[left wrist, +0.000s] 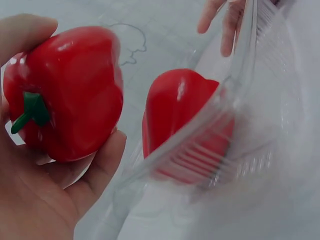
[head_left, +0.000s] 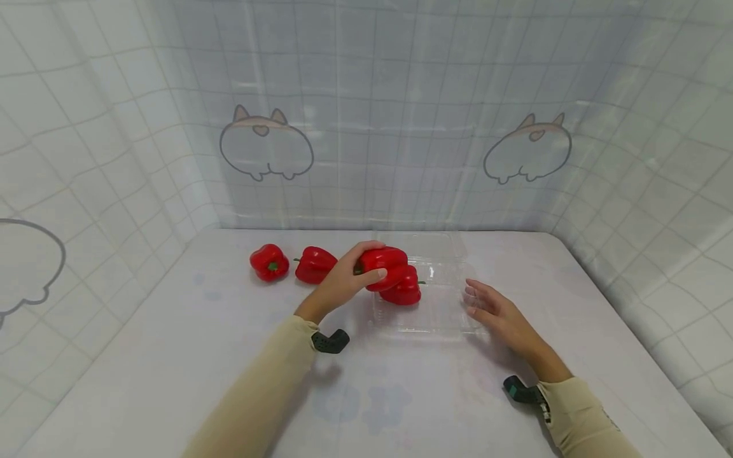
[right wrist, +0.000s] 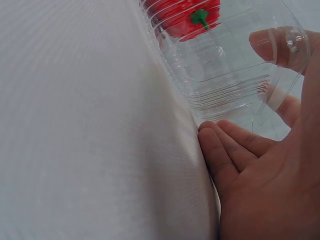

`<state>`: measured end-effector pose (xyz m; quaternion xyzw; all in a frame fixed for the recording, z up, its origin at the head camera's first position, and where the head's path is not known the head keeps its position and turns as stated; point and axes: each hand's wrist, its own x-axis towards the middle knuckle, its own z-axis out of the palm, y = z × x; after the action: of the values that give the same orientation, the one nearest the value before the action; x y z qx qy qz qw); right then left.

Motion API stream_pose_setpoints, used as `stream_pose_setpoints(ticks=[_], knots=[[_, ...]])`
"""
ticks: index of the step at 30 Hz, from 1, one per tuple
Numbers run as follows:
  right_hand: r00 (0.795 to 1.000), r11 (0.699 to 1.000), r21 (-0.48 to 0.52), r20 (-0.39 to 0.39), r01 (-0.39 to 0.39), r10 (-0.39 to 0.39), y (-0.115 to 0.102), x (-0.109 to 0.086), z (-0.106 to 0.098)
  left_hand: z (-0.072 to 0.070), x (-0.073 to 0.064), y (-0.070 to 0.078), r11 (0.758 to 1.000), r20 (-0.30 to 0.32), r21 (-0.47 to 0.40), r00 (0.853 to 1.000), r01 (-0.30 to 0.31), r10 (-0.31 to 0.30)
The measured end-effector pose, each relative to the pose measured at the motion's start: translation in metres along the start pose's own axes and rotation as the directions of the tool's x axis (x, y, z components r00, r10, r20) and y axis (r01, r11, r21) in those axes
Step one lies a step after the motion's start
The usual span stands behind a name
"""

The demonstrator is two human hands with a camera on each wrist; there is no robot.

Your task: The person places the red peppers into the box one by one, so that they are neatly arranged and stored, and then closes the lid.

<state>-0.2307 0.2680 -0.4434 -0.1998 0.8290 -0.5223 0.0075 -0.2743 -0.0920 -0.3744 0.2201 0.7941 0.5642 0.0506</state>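
Note:
My left hand (head_left: 343, 278) grips a red bell pepper (head_left: 385, 262) with a green stem, fingers and thumb around its sides. That pepper (left wrist: 70, 95) is above the left part of a clear plastic clamshell box (head_left: 429, 315). Inside the box, at its left side, lies a second red bell pepper (head_left: 404, 289), partly hidden behind the held one in the head view. At the box's right side is my right hand (head_left: 506, 321), fingers loosely extended along the clear wall (right wrist: 225, 85). Whether the thumb presses the plastic, I cannot tell.
Two more red bell peppers lie on the white table left of the box: one (head_left: 269, 263) at far left, another (head_left: 315, 264) beside my left hand. The box's clear lid (head_left: 420, 245) lies folded back toward the rear wall. Gridded cloth walls (head_left: 366, 127) enclose the table.

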Motion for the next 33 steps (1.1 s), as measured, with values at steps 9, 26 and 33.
stream_pose_setpoints(ticks=[9,26,33], knots=[[1.000,0.999,-0.044,-0.018,-0.006,0.005,0.000,0.002,0.000,0.008,0.013,0.010,0.998,0.020,0.066,1.000,-0.012,0.011],[0.999,1.000,-0.003,-0.027,-0.021,0.021,-0.002,-0.002,-0.002,0.021,0.036,0.029,0.983,0.115,0.182,0.993,0.004,-0.025],[1.000,1.000,-0.009,-0.014,-0.025,0.025,-0.001,0.001,-0.002,0.026,0.042,0.031,0.990,0.151,0.143,0.988,0.013,-0.034]])
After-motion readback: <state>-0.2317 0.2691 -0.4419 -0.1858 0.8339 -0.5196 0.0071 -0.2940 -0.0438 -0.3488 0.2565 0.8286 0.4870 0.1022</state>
